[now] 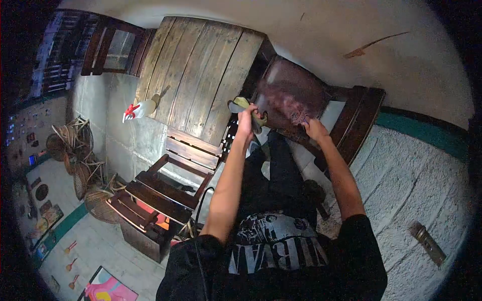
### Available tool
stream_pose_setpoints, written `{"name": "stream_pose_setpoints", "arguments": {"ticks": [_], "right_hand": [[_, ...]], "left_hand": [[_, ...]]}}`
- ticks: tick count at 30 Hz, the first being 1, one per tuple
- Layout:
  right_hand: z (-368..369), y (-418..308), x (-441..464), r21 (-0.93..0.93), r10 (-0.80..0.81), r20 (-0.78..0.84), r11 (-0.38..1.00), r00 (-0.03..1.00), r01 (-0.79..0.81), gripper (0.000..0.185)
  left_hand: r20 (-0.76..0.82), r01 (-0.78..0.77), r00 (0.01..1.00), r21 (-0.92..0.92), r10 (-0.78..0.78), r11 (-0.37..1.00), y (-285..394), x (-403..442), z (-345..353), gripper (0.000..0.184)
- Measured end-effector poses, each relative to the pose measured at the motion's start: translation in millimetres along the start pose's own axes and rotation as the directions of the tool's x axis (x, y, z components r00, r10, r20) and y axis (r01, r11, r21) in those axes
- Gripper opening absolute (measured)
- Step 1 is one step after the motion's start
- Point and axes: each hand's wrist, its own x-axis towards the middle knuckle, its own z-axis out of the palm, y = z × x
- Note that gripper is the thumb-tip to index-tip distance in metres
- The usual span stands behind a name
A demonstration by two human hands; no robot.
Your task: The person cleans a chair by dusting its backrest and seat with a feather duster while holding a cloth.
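Observation:
My left hand (246,120) is closed round a bunched yellow-green and grey cloth (242,103), close to the table's edge. Further right, my right hand (316,130) grips the end of a fluffy, pinkish-brown thing that looks like a duster (291,106); it is smeared by motion. The duster is over the dark brown seat of a wooden chair (286,75); whether it touches the seat I cannot tell. A spray bottle (145,108) with a red and white trigger head stands on the near left corner of the plank table (201,65).
A slatted wooden folding chair (165,188) stands left of my legs. Another dark chair (115,47) is beyond the table. Woven baskets (83,178) cluster at the left. A textured white wall (411,190) rises on my right.

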Motion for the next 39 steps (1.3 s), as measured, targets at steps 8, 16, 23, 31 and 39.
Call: {"name": "stream_pose_setpoints", "arguments": {"ticks": [8,16,23,31,39], "right_hand": [[-10.6,15.6,36.2,0.003,0.153,0.062,0.988,0.986,-0.153,0.043],[-36.1,28.1,70.1,0.053,0.134,0.128,0.989,0.983,-0.142,0.042],[-20.2,40.1,61.8,0.156,0.124,-0.145,0.983,0.982,-0.101,0.043],[-22.4,13.9,50.5,0.217,0.303,-0.032,0.933,0.953,-0.289,0.046],[28.9,3.8,23.1,0.444,0.574,-0.036,0.743,0.818,-0.502,0.038]], "left_hand": [[-0.032,-0.027,0.999,0.033,0.028,0.999,1.9,26.3,31.8,0.010],[-0.058,-0.061,0.996,0.019,0.062,0.998,13.2,52.7,82.5,0.010],[-0.005,-0.062,0.998,0.056,0.063,0.996,39.1,76.4,150.3,0.012],[0.185,-0.096,0.980,0.147,0.068,0.985,49.8,96.0,171.4,0.012],[0.198,0.024,0.978,0.194,-0.063,0.981,25.3,85.0,168.9,0.010]]}}
